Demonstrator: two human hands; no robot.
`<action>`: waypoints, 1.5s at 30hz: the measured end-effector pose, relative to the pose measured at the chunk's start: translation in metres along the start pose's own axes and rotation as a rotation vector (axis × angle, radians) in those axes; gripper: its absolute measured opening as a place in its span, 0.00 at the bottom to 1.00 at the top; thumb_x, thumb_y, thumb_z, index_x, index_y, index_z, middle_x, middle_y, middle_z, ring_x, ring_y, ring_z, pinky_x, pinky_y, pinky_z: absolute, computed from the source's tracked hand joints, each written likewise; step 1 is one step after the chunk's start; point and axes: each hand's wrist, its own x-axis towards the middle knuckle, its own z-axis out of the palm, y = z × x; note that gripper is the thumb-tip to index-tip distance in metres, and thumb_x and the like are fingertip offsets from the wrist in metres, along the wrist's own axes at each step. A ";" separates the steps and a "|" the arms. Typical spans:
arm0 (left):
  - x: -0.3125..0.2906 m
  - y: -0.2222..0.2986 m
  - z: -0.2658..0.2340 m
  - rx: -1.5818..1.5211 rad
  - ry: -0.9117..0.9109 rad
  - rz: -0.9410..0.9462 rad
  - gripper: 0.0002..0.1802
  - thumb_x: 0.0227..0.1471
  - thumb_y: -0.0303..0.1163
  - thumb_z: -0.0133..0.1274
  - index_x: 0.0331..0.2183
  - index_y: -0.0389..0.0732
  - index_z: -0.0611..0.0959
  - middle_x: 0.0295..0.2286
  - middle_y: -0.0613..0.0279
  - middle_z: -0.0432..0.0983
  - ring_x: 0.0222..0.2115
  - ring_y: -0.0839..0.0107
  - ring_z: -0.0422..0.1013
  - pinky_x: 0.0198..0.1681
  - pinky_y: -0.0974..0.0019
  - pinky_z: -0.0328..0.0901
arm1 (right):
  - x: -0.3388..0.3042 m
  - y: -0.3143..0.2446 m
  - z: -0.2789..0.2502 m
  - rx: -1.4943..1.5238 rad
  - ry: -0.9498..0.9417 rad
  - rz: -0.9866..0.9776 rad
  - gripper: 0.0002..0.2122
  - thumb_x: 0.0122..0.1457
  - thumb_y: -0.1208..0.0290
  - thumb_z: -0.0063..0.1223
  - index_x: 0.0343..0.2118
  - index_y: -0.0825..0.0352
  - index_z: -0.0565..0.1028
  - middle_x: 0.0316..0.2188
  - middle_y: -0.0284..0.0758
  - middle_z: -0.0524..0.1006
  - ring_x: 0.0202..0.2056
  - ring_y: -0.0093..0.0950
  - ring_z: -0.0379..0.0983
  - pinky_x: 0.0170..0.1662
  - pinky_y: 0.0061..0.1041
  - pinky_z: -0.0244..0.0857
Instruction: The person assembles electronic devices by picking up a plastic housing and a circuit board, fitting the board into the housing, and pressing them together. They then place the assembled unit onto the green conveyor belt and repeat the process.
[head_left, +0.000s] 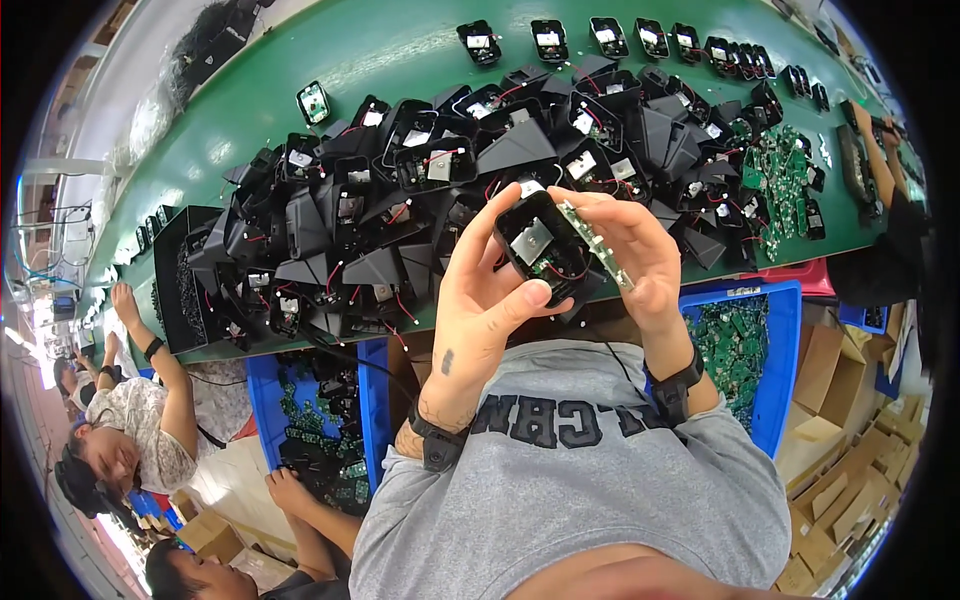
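My left hand (478,285) is wrapped round a black plastic housing (520,212), its open side facing up. Inside the housing sit a silvery metal plate (531,243), a bit of green board and a thin red wire. My right hand (648,250) pinches a narrow circuit board (597,246), tilted on edge close to the housing's right side. Whether a wire joins the two I cannot tell. Both hands are in front of my chest, at the near edge of the green table (425,50).
A heap of black housings (515,148) with red wires covers the table's middle. Loose boards (780,185) lie to its right, and single housings (549,40) line the far side. Blue bins (785,345) of boards flank me. Co-workers (150,420) are at left; another person's arms (872,145) show at right.
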 end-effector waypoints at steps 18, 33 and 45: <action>0.002 -0.002 0.003 0.034 0.059 0.039 0.45 0.44 0.30 0.62 0.60 0.41 0.57 0.51 0.53 0.63 0.48 0.63 0.69 0.43 0.59 0.73 | -0.005 0.006 -0.017 -0.113 -0.069 -0.084 0.31 0.48 0.49 0.57 0.47 0.72 0.74 0.49 0.47 0.73 0.54 0.40 0.65 0.57 0.40 0.55; -0.001 -0.010 0.002 -0.038 0.010 0.071 0.41 0.48 0.26 0.59 0.60 0.44 0.57 0.52 0.51 0.61 0.52 0.62 0.64 0.50 0.60 0.67 | -0.006 0.006 -0.016 -0.510 -0.135 -0.317 0.34 0.45 0.43 0.60 0.48 0.70 0.73 0.50 0.49 0.72 0.56 0.46 0.61 0.58 0.43 0.54; -0.003 -0.017 0.004 -0.092 -0.040 -0.012 0.33 0.46 0.30 0.50 0.55 0.44 0.60 0.43 0.52 0.69 0.41 0.59 0.72 0.43 0.59 0.71 | -0.005 -0.008 -0.014 -0.590 -0.258 -0.251 0.27 0.51 0.52 0.56 0.50 0.65 0.72 0.55 0.47 0.68 0.59 0.48 0.57 0.59 0.45 0.50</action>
